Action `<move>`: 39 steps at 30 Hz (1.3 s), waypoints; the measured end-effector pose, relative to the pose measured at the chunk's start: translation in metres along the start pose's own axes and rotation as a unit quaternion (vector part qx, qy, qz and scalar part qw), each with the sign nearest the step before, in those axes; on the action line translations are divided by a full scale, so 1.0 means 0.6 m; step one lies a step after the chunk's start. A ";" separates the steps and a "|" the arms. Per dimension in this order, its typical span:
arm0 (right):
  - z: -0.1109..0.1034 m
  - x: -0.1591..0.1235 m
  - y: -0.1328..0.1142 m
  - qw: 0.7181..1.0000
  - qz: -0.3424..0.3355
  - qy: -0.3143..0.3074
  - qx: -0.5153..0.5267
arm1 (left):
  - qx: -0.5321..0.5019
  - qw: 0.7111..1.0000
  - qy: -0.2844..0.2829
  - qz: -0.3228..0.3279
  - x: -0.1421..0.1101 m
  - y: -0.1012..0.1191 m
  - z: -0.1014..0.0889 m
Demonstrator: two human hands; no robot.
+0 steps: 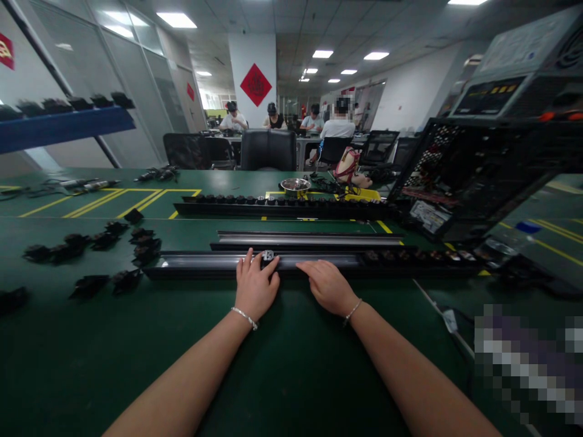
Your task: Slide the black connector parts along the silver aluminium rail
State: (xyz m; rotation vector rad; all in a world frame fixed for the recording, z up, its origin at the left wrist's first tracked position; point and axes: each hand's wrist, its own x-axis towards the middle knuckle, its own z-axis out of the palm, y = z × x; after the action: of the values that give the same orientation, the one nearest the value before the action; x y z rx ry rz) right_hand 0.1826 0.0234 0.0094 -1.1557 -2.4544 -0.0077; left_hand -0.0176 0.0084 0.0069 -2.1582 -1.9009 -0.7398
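The long black metal channel [319,261] lies in front of the person, its long axis running from 9 to 3 o'clock; the small black-and-silver component [268,255] sits at it, toward 12 o'clock. Around it spreads a green tabletop [291,358], with black angular parts [146,249] at 10 o'clock and an open black computer case [478,170] at 2. Beyond, people sit in an office. The left hand's [257,285] fingers spread around the component; the right hand's [330,286] fingers lie together, tips at the channel. Whether either pinches is unclear.
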 end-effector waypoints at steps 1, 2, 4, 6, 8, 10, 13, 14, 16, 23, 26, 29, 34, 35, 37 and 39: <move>0.000 0.000 0.000 1.000 0.000 0.001 0.000 | 0.000 1.000 0.000 -0.006 0.001 -0.002 -0.001; -0.001 0.000 0.000 1.000 -0.001 0.001 0.001 | -0.001 1.000 0.001 -0.012 0.001 -0.003 -0.001; -0.002 0.001 -0.001 1.000 0.000 0.000 0.001 | -0.004 1.000 0.000 -0.022 0.002 -0.006 -0.002; -0.003 0.001 -0.001 1.000 0.003 -0.001 0.001 | -0.005 1.000 0.000 -0.029 0.003 -0.009 -0.003; -0.003 0.001 -0.001 1.000 0.005 -0.003 0.002 | -0.004 0.999 0.003 -0.033 0.003 -0.011 -0.004; -0.004 0.001 -0.001 1.000 0.004 -0.003 0.005 | -0.003 0.999 0.007 -0.036 0.003 -0.014 -0.005; -0.004 0.001 -0.002 1.000 0.002 -0.003 0.011 | -0.002 0.999 0.009 -0.043 0.004 -0.018 -0.007; -0.004 0.001 -0.002 1.000 0.001 -0.003 0.011 | -0.001 0.999 0.008 -0.045 0.004 -0.019 -0.007; -0.004 0.001 -0.002 1.000 0.000 -0.003 0.011 | 0.001 0.999 0.009 -0.049 0.004 -0.022 -0.007; -0.002 0.001 0.001 1.000 0.002 -0.006 0.012 | -0.001 0.998 0.015 -0.064 0.004 -0.027 -0.009; -0.002 0.001 0.001 1.000 0.003 -0.004 0.013 | -0.005 0.997 0.011 -0.072 0.005 -0.031 -0.012; -0.004 0.001 0.002 1.000 0.001 -0.003 0.015 | -0.008 0.996 0.010 -0.083 0.006 -0.034 -0.015; -0.004 0.000 0.004 1.000 0.000 -0.003 0.021 | -0.011 0.995 0.008 -0.095 0.008 -0.040 -0.018; -0.004 0.000 0.004 1.000 0.000 -0.003 0.022 | -0.011 0.995 0.007 -0.098 0.008 -0.040 -0.019; -0.004 0.000 0.004 1.000 0.001 -0.001 0.023 | -0.012 0.995 0.008 -0.103 0.009 -0.042 -0.019; -0.003 0.000 0.004 1.000 0.002 0.000 0.023 | -0.011 0.994 0.011 -0.104 0.009 -0.044 -0.020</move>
State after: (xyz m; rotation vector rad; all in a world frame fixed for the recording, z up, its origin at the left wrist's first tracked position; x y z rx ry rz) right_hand 0.1851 0.0245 0.0108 -1.1426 -2.4396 0.0493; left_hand -0.0459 0.0124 0.0145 -1.9741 -2.1389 -0.8219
